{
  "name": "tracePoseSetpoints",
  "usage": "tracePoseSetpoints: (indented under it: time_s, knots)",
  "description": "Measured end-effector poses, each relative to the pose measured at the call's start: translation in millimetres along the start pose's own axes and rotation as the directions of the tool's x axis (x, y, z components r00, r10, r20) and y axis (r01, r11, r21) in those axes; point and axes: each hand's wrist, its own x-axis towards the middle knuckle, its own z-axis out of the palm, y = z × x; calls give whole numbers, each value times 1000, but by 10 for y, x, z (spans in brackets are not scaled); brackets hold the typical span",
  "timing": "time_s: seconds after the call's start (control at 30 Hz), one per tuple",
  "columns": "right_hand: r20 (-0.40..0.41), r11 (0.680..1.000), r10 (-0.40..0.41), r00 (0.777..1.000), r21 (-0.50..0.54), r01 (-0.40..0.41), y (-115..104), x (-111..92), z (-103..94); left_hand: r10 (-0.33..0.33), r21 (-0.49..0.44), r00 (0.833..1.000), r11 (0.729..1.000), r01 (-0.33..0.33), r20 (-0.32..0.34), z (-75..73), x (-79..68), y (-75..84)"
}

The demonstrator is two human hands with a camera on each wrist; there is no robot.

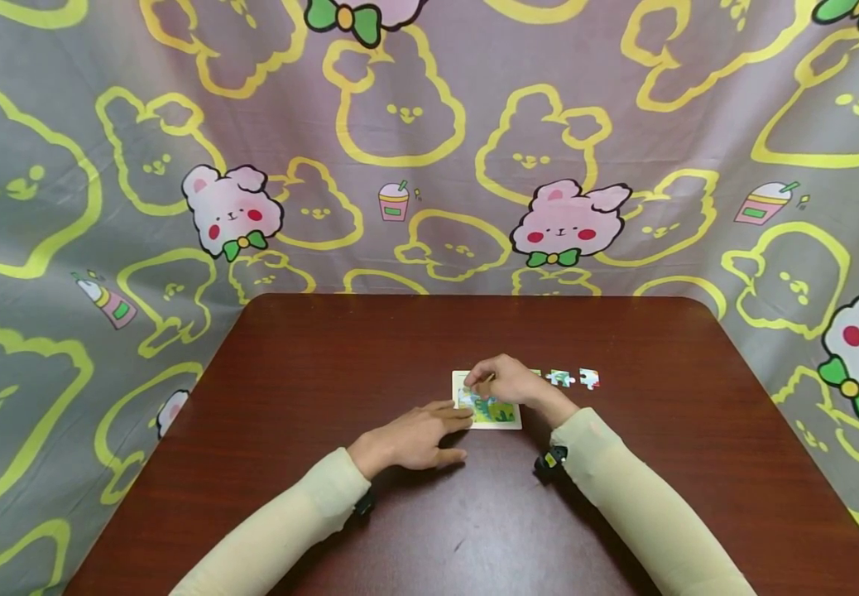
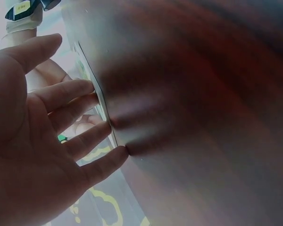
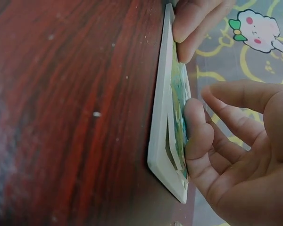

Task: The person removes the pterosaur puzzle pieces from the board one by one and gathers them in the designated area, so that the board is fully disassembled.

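Note:
A small jigsaw puzzle board (image 1: pixel 507 426) with a white rim and a green and blue picture lies flat on the table. My left hand (image 1: pixel 416 434) reaches in from the left, fingers spread and extended, several fingertips at the board's edge (image 2: pixel 106 110). Over the upper part of the picture is my right hand (image 1: pixel 507 382), its fingers bent down close to the pieces. In the right wrist view, a curled finger (image 3: pixel 198 127) meets the picture surface, and one puzzle piece (image 3: pixel 173 141) tilts up near the rim. I cannot tell whether the right fingertips pinch a piece.
Loose puzzle pieces lie in a row to the right of the board, including a green and white one (image 1: pixel 560 378) and a red and white one (image 1: pixel 589 378). The brown table (image 1: pixel 325 356) extends around them. A patterned curtain (image 1: pixel 429 149) hangs behind and beside it.

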Motion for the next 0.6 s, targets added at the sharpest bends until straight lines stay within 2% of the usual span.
tracePoseSetpoints:
  time_s: [0.33, 0.6]
  knots:
    - [33, 998, 17, 999, 60, -19, -5, -4, -6, 20, -3, 1000, 1000, -20, -6, -3, 1, -8]
    - [16, 997, 21, 1000, 73, -22, -4, -3, -3, 12, -5, 1000, 1000, -12, -3, -8, 4, -9]
